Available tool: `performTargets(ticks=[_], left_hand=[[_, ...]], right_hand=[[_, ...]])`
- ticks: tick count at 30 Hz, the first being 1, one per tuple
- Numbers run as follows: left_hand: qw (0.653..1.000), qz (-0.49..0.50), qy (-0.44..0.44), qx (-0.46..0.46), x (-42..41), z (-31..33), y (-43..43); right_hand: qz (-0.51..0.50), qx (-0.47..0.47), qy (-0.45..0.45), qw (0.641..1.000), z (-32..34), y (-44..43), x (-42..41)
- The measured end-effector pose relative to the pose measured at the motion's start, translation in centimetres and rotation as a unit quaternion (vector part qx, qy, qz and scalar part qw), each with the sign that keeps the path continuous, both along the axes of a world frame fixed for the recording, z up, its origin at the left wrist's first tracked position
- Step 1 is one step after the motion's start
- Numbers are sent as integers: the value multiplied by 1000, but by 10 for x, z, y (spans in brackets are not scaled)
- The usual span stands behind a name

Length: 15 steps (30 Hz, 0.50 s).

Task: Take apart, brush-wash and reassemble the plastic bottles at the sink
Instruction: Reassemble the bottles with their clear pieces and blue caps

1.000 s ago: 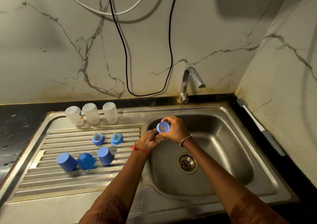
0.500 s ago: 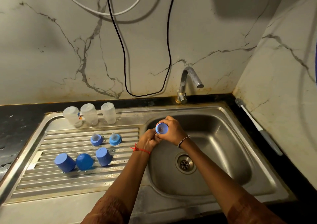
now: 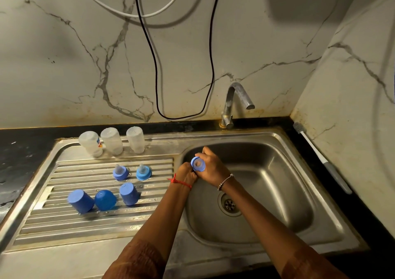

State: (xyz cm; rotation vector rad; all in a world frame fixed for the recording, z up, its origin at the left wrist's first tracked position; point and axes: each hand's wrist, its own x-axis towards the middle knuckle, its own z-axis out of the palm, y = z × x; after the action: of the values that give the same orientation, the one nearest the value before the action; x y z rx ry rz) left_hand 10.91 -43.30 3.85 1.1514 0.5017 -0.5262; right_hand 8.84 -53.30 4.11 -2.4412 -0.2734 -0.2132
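Marble walls meet in a corner behind a steel sink point(image 3: 277, 134), with a black cable point(image 3: 154, 65) and a white cable point(image 3: 128, 13) hanging over the back wall. A tap point(image 3: 235, 99) stands at the sink's back edge, over the basin point(image 3: 284, 178).

Over the basin's back left corner the right hand point(image 3: 211, 168) has its fingers curled round a blue ring point(image 3: 197, 163), open end facing up. The left hand point(image 3: 185, 175) touches it from below, fingers curled. I cannot tell whether they pinch the ring, as the right hand hides them.

On the drainboard point(image 3: 85, 225), three clear bottles point(image 3: 111, 140) stand upside down in a row along the back edge. Two more rings with teats point(image 3: 120, 172) sit side by side near the middle. Three blue caps point(image 3: 80, 200) stand mouth down nearer the front left. A brush point(image 3: 320, 159) lies on the black counter along the sink's right edge.
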Motion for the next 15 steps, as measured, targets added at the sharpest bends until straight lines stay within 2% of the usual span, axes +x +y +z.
performTargets(ticks=[5,9,15], left_hand=[[999,-24,23,-43,3,7,0],[989,-24,54,-138,2,13,9],[984,-39,91,-146,5,18,12]], right_hand=[[-14,21,-7,1000,9,-8,3],[-25,27,-7,999,18,-15,4],[19,26,-4,999,24,-20,2]])
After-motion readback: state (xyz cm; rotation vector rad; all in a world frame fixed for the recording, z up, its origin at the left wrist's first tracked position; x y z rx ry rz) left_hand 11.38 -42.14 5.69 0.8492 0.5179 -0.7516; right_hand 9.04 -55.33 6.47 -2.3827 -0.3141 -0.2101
